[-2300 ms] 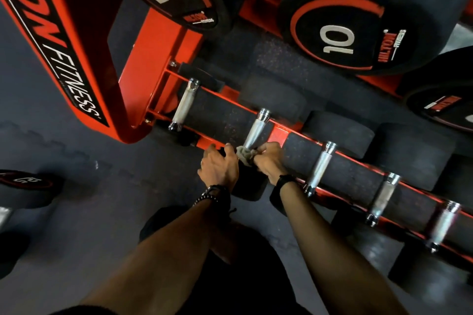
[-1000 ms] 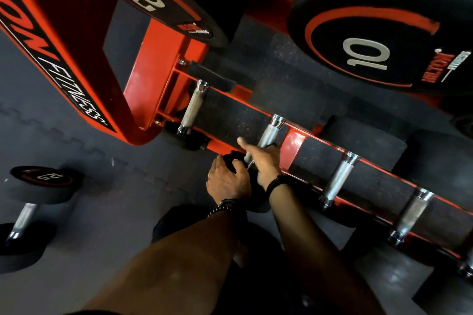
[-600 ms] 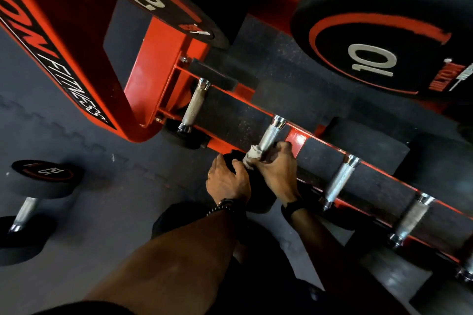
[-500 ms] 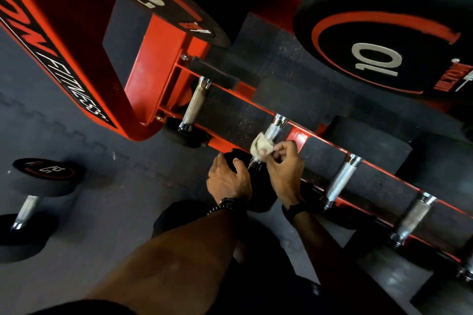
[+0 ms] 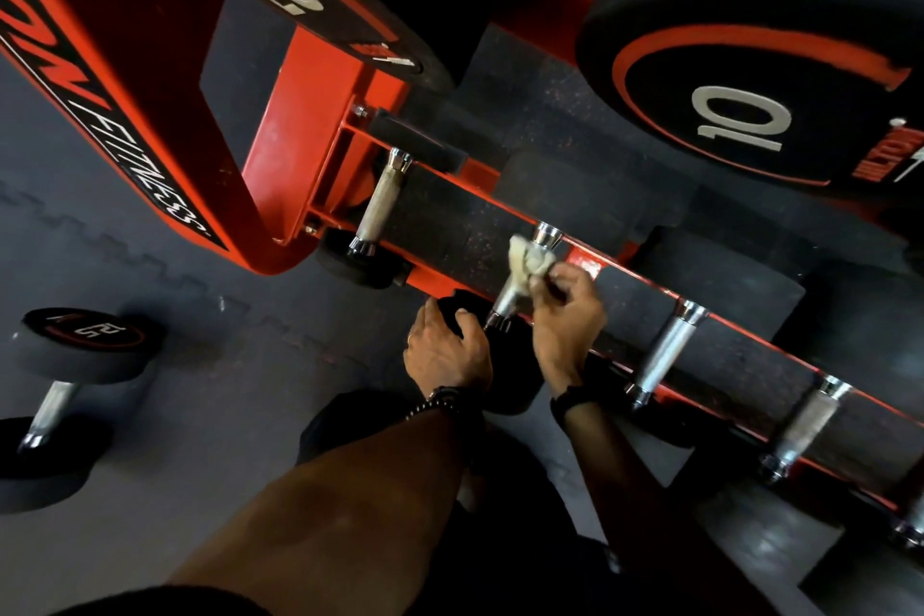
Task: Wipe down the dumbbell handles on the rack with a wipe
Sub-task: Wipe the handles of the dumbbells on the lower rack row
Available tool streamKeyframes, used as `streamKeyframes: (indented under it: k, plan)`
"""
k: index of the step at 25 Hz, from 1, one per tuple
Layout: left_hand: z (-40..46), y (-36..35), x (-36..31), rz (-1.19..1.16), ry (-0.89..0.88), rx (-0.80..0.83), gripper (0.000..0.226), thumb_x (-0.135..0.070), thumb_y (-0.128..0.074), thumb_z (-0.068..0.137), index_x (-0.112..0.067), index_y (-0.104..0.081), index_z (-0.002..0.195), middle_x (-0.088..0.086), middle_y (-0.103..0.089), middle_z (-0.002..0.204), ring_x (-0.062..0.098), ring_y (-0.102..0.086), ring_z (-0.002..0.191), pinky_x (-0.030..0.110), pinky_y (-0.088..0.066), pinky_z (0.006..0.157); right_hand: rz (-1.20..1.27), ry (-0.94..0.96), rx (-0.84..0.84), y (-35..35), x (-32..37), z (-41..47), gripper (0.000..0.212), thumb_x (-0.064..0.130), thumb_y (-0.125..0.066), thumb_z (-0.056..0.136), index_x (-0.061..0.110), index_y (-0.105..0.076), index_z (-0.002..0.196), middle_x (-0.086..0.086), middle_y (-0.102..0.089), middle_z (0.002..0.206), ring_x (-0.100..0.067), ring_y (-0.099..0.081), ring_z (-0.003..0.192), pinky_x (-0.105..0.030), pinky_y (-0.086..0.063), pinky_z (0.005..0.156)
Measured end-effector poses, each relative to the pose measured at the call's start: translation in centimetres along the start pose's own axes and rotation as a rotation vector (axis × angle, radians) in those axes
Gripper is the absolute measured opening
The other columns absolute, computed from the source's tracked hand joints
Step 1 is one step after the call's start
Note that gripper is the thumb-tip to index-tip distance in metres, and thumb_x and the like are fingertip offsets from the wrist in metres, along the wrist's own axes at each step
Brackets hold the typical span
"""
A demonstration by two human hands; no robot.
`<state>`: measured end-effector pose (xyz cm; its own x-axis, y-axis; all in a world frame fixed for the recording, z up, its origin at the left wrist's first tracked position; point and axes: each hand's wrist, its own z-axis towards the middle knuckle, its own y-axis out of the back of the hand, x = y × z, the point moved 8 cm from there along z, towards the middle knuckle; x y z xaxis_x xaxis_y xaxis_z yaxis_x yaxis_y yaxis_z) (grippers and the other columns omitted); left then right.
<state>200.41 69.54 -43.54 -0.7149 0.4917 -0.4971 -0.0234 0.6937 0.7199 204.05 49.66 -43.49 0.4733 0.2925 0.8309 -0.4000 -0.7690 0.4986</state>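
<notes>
A red rack holds a row of black dumbbells with chrome handles on its low shelf. My right hand pinches a crumpled pale wipe against the upper part of the second handle from the left. My left hand grips the near black head of that same dumbbell, fingers curled over its top edge. The handle to the left looks dull and tan. More handles run off to the right.
Large dumbbell heads marked 10 and 12 sit on the shelf above. A loose dumbbell lies on the grey mat floor at the left. My legs fill the bottom of the view.
My right hand has slid the wipe up the handle from its near end toward the far collar. My left hand has stayed on the dumbbell head.
</notes>
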Motion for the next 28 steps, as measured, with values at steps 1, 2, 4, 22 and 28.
streamKeyframes:
  k: [1,2,4,22,28]
  plan:
    - [0.0,-0.1,-0.1,0.003,0.000,0.002,0.070,-0.055,-0.023,0.072,-0.013,-0.064,0.110,0.008,-0.068,0.110,0.034,-0.061,0.103,0.044,-0.048,0.083,0.033,0.017,-0.065,0.1,0.8,1.3,0.017,-0.002,-0.070,0.081,0.004,-0.070,0.097,-0.003,-0.072,0.090,-0.011,-0.067,0.082,-0.023,-0.054,0.076]
    - [0.0,-0.1,-0.1,0.005,0.002,0.002,0.072,-0.056,-0.022,0.072,-0.014,-0.064,0.112,0.007,-0.068,0.111,0.034,-0.061,0.104,0.044,-0.048,0.085,0.028,0.048,-0.094,0.0,1.4,2.0,0.018,-0.005,-0.067,0.081,0.003,-0.071,0.096,-0.003,-0.072,0.088,-0.009,-0.065,0.079,-0.022,-0.053,0.075]
    - [0.1,0.0,0.1,0.003,0.004,-0.002,0.070,-0.055,-0.023,0.073,-0.014,-0.064,0.113,0.007,-0.068,0.112,0.034,-0.060,0.104,0.044,-0.048,0.086,-0.119,0.088,-0.035,-0.3,1.0,1.1,0.013,-0.007,-0.061,0.080,0.003,-0.070,0.080,-0.001,-0.065,0.071,-0.006,-0.057,0.067,-0.025,-0.047,0.064]
    - [0.1,0.0,0.0,-0.011,-0.009,-0.006,0.059,-0.054,-0.026,0.076,-0.017,-0.064,0.104,0.005,-0.068,0.103,0.032,-0.062,0.098,0.044,-0.049,0.081,0.891,-0.597,0.602,-7.2,0.3,3.1,0.014,0.010,-0.066,0.082,0.000,-0.065,0.093,-0.017,-0.063,0.098,-0.026,-0.064,0.098,-0.039,-0.044,0.106]
    - [-0.1,0.2,-0.2,-0.026,-0.027,-0.020,0.058,-0.053,-0.027,0.075,-0.018,-0.065,0.104,0.004,-0.069,0.102,0.031,-0.061,0.097,0.041,-0.046,0.078,0.657,-0.588,0.711,-6.9,-2.0,-0.5,0.038,0.029,-0.084,0.072,0.001,-0.065,0.090,-0.020,-0.064,0.096,-0.032,-0.064,0.097,-0.045,-0.049,0.101]
